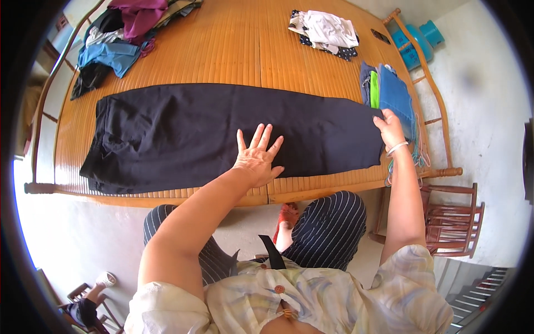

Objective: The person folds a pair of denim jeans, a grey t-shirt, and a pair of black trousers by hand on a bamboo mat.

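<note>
A pair of black trousers [194, 119], folded lengthwise, lies across the bamboo-slat bed [239, 55] in front of me, its waist at the left and its leg ends at the right. My left hand [257, 158] rests palm down on the middle of the cloth with its fingers spread. At the right end my right hand [391, 127] pinches the far corner of the leg ends, thumb on top. Just beyond that hand stands a stack of folded clothes, with blue denim [394, 92] and a bright green piece [374, 90] showing.
A heap of loose clothes [114, 50] sits at the far left, and a folded white and dotted pile [325, 33] at the far right beside a phone [380, 37]. Curved rails [431, 89] bound the bed. A wooden chair [453, 222] stands at right; another person's leg [92, 298] shows lower left.
</note>
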